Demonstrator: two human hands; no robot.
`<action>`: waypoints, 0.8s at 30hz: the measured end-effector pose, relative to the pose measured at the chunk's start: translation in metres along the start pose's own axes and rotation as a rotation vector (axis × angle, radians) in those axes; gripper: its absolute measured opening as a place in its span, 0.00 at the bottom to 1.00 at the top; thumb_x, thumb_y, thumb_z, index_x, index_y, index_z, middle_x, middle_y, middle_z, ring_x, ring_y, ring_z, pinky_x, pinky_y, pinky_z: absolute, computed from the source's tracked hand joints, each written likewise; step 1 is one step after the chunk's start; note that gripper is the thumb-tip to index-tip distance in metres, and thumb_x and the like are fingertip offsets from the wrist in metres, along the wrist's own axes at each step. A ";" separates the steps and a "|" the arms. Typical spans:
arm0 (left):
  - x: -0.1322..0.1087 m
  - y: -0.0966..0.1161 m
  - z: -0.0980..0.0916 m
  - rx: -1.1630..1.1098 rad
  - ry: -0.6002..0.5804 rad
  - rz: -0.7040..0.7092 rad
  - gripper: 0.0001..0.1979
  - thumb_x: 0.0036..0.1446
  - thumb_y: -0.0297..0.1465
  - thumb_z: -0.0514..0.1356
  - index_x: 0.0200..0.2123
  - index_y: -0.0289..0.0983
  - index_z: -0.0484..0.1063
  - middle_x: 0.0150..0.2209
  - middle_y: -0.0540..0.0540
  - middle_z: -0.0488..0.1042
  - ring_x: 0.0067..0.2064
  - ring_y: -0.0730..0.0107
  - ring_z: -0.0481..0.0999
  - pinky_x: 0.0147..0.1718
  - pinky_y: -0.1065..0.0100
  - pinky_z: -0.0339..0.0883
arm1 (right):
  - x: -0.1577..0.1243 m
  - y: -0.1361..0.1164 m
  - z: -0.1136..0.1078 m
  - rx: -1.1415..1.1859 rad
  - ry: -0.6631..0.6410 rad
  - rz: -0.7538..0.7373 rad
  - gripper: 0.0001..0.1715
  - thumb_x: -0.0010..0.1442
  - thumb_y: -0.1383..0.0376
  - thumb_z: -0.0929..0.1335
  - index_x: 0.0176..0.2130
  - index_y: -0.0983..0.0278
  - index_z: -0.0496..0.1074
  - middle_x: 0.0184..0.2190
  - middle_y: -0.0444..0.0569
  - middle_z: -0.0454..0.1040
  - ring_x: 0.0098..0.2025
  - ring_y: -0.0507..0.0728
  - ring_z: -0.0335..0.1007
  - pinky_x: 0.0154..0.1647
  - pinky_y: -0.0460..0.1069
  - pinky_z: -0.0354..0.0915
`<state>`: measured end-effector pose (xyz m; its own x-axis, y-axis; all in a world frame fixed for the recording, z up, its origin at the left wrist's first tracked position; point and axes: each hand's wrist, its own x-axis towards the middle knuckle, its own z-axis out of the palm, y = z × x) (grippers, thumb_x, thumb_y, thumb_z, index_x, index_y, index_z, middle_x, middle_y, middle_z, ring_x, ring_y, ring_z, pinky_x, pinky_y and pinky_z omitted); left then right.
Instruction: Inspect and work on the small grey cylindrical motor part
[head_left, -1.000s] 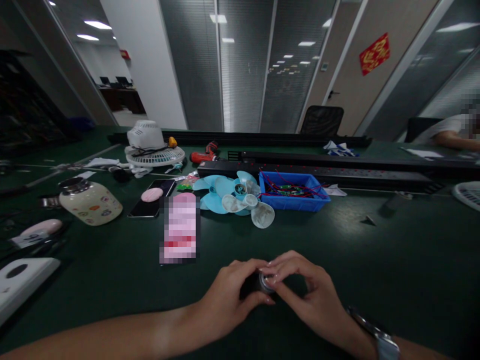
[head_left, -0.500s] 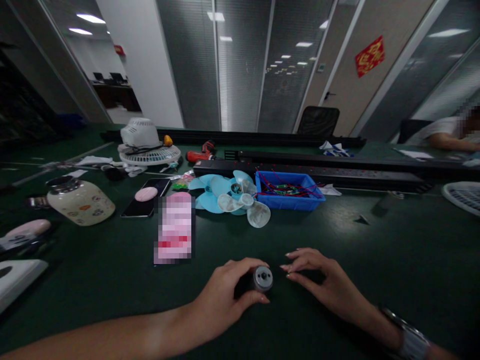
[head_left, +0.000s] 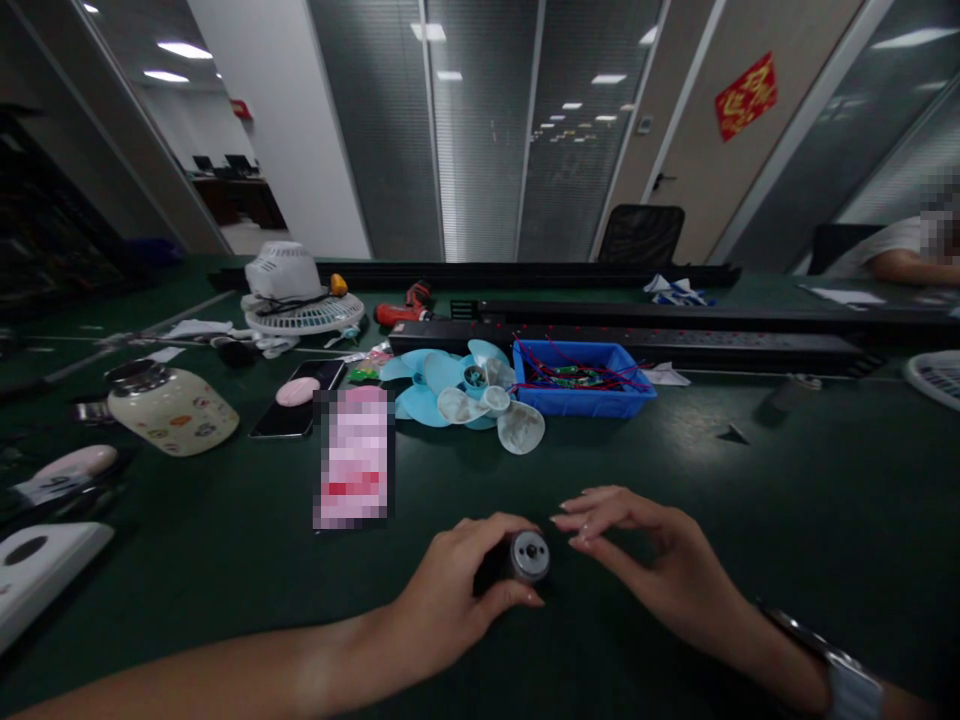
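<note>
Motor [head_left: 529, 556]: small dark cylinder with its round silver end face turned toward the camera. It sits low over the table [head_left: 750, 520], near the bottom centre of my view. The left hand [head_left: 450, 595] is wrapped round its body, thumb underneath and fingers curled over the top in a closed, firm hold. I cannot tell whether the motor rests on the table or is held just clear of it.

Right hand [head_left: 645, 555]: just right of the motor, palm down, fingers loosely bent and spread, holding nothing. Its fingertips [head_left: 576, 542] point at the silver face, just beside it, and I read a thin gap between them. There is a watch [head_left: 851, 685] on that wrist.

Beyond the motor and a little left, a flat pink item [head_left: 352, 458], blurred out, lies on the table.

Straight beyond the motor is a heap of fan blades [head_left: 461, 392], pale blue and clear ones overlapping. Just right of the heap is a blue bin [head_left: 585, 403] with red wires and small green boards inside.

Further left of the motor:
- phone [head_left: 298, 410] lying flat, a pink oval on it
- cream jar [head_left: 171, 412] with a metal lid
- white fan grille [head_left: 307, 312] with a white housing set on top
- red drill [head_left: 405, 305], just right of the grille

Far right of the motor, at the table's end, a co-worker's arm [head_left: 900, 265] in a white sleeve rests on the surface.
</note>
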<state>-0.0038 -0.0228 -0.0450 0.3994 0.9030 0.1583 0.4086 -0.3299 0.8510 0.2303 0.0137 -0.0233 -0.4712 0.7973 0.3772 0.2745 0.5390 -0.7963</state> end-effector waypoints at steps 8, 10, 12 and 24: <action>-0.003 -0.006 0.004 0.028 0.040 0.038 0.22 0.53 0.31 0.69 0.51 0.40 0.69 0.45 0.47 0.78 0.44 0.60 0.77 0.42 0.62 0.68 | 0.012 -0.018 0.022 0.014 -0.116 -0.120 0.10 0.62 0.72 0.70 0.39 0.57 0.75 0.40 0.41 0.80 0.45 0.53 0.75 0.47 0.49 0.70; -0.003 -0.007 0.004 0.032 0.042 0.041 0.22 0.53 0.31 0.69 0.50 0.40 0.69 0.44 0.47 0.78 0.44 0.60 0.77 0.42 0.62 0.68 | 0.012 -0.015 0.024 0.015 -0.110 -0.123 0.10 0.62 0.73 0.70 0.39 0.57 0.75 0.40 0.41 0.80 0.44 0.53 0.75 0.46 0.49 0.70; -0.003 -0.007 0.004 0.037 0.040 0.043 0.22 0.53 0.31 0.69 0.50 0.40 0.69 0.45 0.47 0.78 0.44 0.60 0.77 0.43 0.62 0.68 | 0.012 -0.014 0.025 0.013 -0.106 -0.137 0.10 0.62 0.73 0.70 0.39 0.57 0.75 0.39 0.42 0.80 0.44 0.53 0.75 0.45 0.49 0.71; -0.005 -0.003 0.003 -0.043 0.021 0.011 0.28 0.57 0.32 0.66 0.57 0.44 0.59 0.49 0.46 0.74 0.49 0.60 0.75 0.49 0.57 0.69 | -0.002 -0.008 0.032 0.050 -0.036 -0.148 0.18 0.57 0.69 0.74 0.45 0.56 0.71 0.42 0.44 0.77 0.45 0.55 0.75 0.46 0.50 0.71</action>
<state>-0.0049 -0.0272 -0.0495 0.3860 0.9052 0.1779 0.3684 -0.3281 0.8699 0.2017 -0.0006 -0.0331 -0.5336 0.6996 0.4752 0.1587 0.6347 -0.7563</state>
